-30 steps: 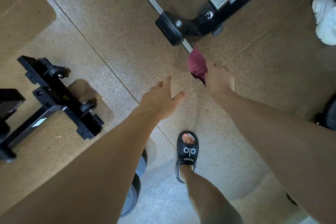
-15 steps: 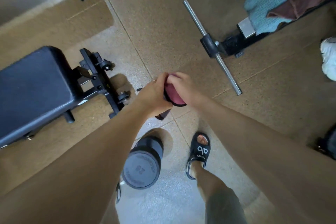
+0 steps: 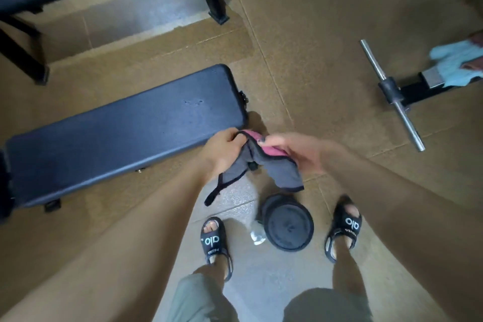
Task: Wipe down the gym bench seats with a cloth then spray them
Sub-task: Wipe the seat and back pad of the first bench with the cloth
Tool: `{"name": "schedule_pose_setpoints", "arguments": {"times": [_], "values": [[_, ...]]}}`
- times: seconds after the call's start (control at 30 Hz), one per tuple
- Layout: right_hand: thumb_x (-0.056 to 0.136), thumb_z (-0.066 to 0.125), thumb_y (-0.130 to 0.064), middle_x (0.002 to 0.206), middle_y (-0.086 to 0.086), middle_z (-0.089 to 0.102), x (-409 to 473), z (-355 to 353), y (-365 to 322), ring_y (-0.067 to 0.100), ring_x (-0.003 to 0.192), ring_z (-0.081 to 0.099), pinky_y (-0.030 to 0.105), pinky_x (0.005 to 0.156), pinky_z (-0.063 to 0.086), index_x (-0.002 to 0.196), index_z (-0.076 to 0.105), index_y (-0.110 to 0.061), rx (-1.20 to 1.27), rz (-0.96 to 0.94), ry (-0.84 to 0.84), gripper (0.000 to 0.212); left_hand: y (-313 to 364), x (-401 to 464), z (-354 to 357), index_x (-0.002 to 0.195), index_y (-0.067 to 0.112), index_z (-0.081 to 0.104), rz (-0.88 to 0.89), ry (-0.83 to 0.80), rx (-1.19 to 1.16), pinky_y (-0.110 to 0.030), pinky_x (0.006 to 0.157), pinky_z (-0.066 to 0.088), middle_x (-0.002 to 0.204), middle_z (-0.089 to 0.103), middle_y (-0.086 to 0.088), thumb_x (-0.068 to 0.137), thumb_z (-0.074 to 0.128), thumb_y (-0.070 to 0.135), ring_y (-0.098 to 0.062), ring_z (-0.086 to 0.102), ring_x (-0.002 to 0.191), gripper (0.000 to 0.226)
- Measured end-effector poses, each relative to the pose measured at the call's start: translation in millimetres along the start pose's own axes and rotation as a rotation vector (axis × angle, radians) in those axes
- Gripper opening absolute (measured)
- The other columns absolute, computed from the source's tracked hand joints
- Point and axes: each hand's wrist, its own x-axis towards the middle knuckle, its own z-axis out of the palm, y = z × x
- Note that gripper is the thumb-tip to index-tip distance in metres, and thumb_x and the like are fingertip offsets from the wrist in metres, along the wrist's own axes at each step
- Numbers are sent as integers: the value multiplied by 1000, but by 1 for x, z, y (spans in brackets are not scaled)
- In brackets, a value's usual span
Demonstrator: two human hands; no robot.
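Both hands, left (image 3: 222,150) and right (image 3: 300,154), gripping a grey-and-pink cloth (image 3: 264,165) between them, just beside the dark bench seat (image 3: 125,133).

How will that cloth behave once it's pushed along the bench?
Probably floppy: the cloth sags and folds between the left hand and right hand. Likely light, since a corner dangles freely. It may bunch up on the bench unless pressed flat.
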Motion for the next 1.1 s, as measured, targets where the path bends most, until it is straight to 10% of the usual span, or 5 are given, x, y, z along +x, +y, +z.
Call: {"name": "schedule_pose_setpoints", "arguments": {"times": [0.27, 0.5, 0.63, 0.87, 1.1], "values": [[80, 75, -1, 100, 10, 72, 14, 135, -37, 24, 96, 67, 32, 75, 51, 103, 71, -18, -569, 5, 140, 29, -83, -68, -119, 91, 18, 72, -74, -85, 57, -27, 78, 46, 94, 73, -4, 105, 55, 34, -21, 65, 88, 27], [98, 63, -41, 115, 7, 76, -5, 174, -42, 25, 110, 71, 40, 98, 52, 123, 67, -14, -151, 26, 128, 36, -114, -114, -167, 117, 7, 72, -203, -220, -213, -39, 104, 53, 109, 79, -9, 103, 58, 36, -26, 74, 106, 34], [96, 65, -48, 99, 9, 79, -3, 186, -26, 24, 91, 74, 38, 82, 57, 101, 74, -14, -246, 25, 421, 35, -125, -133, -165, 131, 11, 66, -173, -213, -361, -36, 109, 48, 120, 76, -5, 105, 53, 35, -24, 70, 116, 38], [102, 57, -20, 103, 4, 75, -5, 203, 10, 15, 94, 71, 28, 80, 54, 104, 69, -16, 116, -163, 218, 12, -135, -147, -145, 106, 8, 67, -118, 34, -254, -35, 82, 50, 100, 74, -8, 95, 63, 54, -28, 70, 97, 48], [96, 66, -27, 89, 2, 72, 21, 224, -6, 21, 90, 67, 35, 79, 50, 80, 69, -23, -315, -195, 522, 16, -171, -144, -158, 94, 19, 53, -35, 29, -308, -41, 82, 50, 94, 65, -8, 72, 82, 45, -23, 61, 85, 45]]}}
